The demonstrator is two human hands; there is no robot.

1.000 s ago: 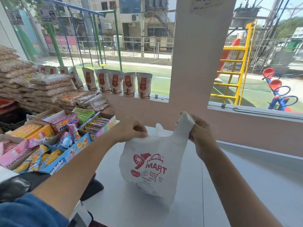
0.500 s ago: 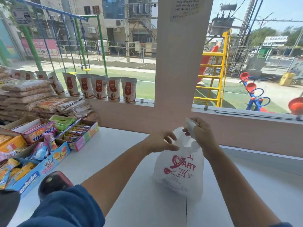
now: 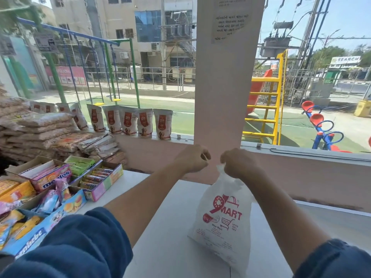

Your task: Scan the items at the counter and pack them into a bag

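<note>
A white plastic bag (image 3: 224,235) with a red "9 MART" print stands upright on the white counter (image 3: 160,243), its top gathered into a bunch. My right hand (image 3: 239,163) is closed around that gathered top. My left hand (image 3: 192,159) hovers just left of it, a small gap away from the bag, with the fingers curled in and nothing visible in them. What the bag contains is hidden.
Open display boxes of candy and mints (image 3: 50,179) fill the counter's left side. Stacked snack packets (image 3: 40,129) and a row of standing pouches (image 3: 144,123) line the window sill. A pink pillar (image 3: 220,97) and low wall stand right behind the bag.
My left hand let go of the bag's left handle and curled shut beside it. My right hand gathered the top into one grip, and the bag now sits further right on the counter.
</note>
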